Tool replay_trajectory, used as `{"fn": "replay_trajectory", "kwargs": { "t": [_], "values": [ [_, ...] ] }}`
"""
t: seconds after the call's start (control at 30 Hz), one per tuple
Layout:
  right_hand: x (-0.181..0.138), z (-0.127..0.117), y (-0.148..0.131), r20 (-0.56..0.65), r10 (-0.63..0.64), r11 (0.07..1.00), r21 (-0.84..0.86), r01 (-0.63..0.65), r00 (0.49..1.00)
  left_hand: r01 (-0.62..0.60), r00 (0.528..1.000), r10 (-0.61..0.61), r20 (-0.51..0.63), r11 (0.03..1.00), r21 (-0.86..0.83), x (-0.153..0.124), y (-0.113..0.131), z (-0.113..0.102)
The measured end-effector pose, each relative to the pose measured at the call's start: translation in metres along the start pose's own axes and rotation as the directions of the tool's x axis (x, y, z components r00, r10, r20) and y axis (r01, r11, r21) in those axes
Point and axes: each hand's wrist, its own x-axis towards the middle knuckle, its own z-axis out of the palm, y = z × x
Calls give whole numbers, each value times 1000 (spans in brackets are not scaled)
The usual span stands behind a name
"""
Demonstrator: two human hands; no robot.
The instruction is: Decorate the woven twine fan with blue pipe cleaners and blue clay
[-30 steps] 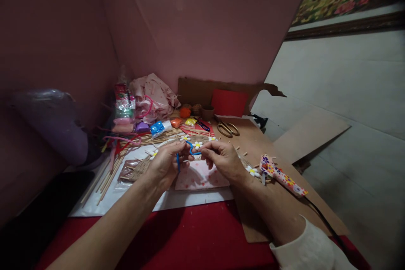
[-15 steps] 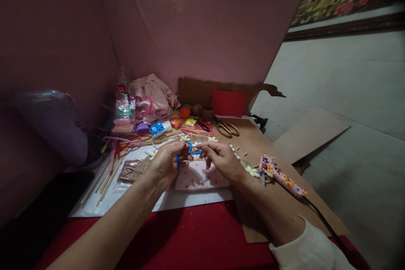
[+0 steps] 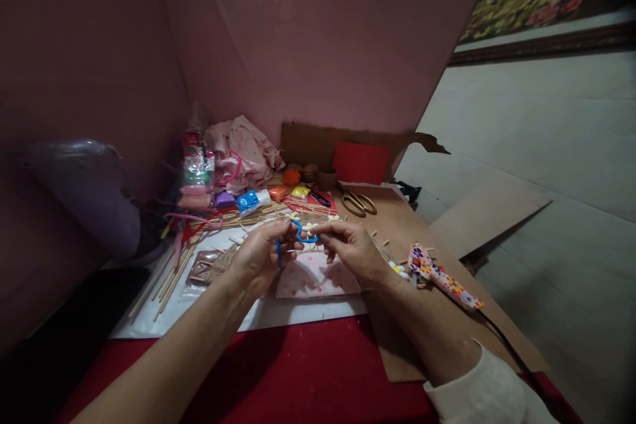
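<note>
A bent blue pipe cleaner (image 3: 307,239) stretches between my two hands, with one end hanging below the left fingers. My left hand (image 3: 264,253) pinches it between thumb and forefinger. At its other end, my right hand (image 3: 350,246) grips it with the fingertips. Beneath the hands lies a half-round piece of pale pink fabric (image 3: 318,278) with red dots. Around it curves a woven twine band (image 3: 221,266) with thin sticks poking out, partly hidden by my hands. White flowers with yellow centres (image 3: 397,269) sit along that band.
A fabric-wrapped glue gun (image 3: 442,278) with a black cord lies on the cardboard (image 3: 397,212) at right. Gold-handled scissors (image 3: 358,203) rest behind. Bundled sticks (image 3: 171,271) lie at left, and clay packets (image 3: 248,201) line the back. Red cloth (image 3: 308,371) covers the front.
Both hands keep hold of the blue pipe cleaner in nearly the same pose. The view has shifted very slightly.
</note>
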Motion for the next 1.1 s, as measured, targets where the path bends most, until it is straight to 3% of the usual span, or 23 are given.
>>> {"fn": "replay_trajectory", "kwargs": {
  "t": [0.17, 0.47, 1.1],
  "values": [
    [1, 0, 5, 30, 30, 1000, 2, -30, 999, 0, 1000, 0, -8, 1000, 1, 0, 0, 0],
    [2, 1, 5, 96, 138, 958, 240, -157, 986, -5, 1000, 5, -3, 1000, -14, 1, 2, -1],
    [1, 1, 2, 97, 131, 981, 132, -143, 987, 0, 1000, 0, -11, 1000, -11, 1, 2, 0]
  ]
}}
